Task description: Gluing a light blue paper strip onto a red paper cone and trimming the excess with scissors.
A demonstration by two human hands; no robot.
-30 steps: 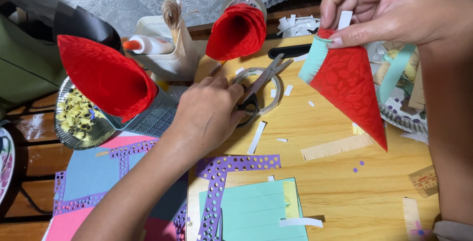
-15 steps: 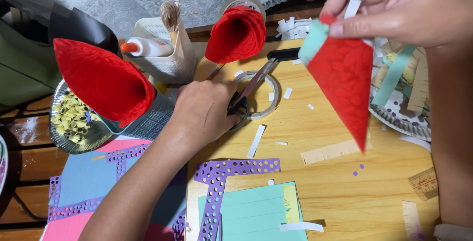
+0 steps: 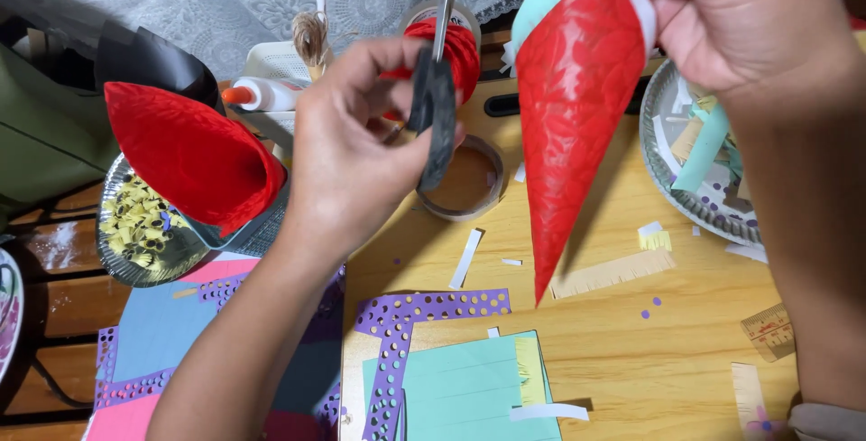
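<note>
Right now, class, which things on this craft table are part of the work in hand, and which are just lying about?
In hand:
left hand holding dark scissors
right hand holding red paper cone

Lying about:
glue bottle
tape ring
second red cone
purple punched strip
foil dish of scraps

Scissors up off the table

My left hand (image 3: pixel 356 161) has lifted the scissors (image 3: pixel 433 107) from beside the tape ring (image 3: pixel 465 179), and my right hand (image 3: pixel 722 17) has raised the red cone (image 3: pixel 564 125) higher.

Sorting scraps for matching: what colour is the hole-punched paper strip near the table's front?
Purple, in the head view: the punched strip has rows of round holes.
</note>
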